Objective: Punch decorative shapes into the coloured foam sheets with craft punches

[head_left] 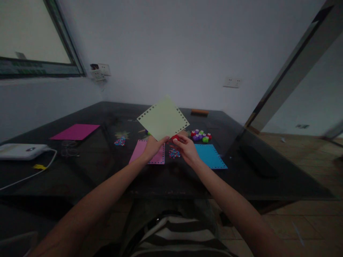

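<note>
Surface (88,182): near edge crosses lower frame, far edge mid-frame by the wall (166,46). Room under the hands is tight: pink sheet (158,157) ctr-L, blue sheet (211,156) ctr-R, confetti (174,153) btwn. White box (21,152) well apart, far L. Pale green sheet (164,119) is up at frame ctr, tilted like a diamond, dark holes along 2 edges. L hand (154,145) fingers pinch its bottom corner; R hand (188,148) fingers grip a sm. red punch (175,137) at its lower-R edge; can't tell if paper's inside.
</note>
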Action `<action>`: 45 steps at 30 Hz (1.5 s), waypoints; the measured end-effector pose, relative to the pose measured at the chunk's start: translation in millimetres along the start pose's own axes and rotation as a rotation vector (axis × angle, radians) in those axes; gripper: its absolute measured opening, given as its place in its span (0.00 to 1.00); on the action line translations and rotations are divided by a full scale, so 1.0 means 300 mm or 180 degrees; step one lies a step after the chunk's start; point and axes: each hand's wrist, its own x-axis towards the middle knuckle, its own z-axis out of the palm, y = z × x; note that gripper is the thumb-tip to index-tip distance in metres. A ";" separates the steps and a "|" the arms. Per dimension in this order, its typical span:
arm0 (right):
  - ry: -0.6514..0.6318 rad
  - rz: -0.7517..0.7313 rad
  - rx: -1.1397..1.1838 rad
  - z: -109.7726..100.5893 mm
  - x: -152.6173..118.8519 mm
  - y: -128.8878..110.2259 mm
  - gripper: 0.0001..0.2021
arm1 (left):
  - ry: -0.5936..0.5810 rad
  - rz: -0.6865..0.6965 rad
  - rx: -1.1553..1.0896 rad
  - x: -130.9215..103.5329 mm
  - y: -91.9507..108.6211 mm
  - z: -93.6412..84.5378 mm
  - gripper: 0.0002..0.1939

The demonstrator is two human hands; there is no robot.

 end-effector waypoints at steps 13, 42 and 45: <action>0.0035 -0.0134 -0.0203 0.008 -0.007 -0.008 0.15 | -0.0149 0.0271 0.0110 0.004 -0.014 0.010 0.18; 0.0165 -0.0245 -0.0325 0.004 0.000 -0.001 0.14 | -0.0273 0.0398 0.0324 0.007 -0.033 0.005 0.15; 0.0201 -0.0239 -0.0361 0.002 0.001 0.001 0.15 | -0.0281 0.0438 0.0294 0.006 -0.029 0.007 0.18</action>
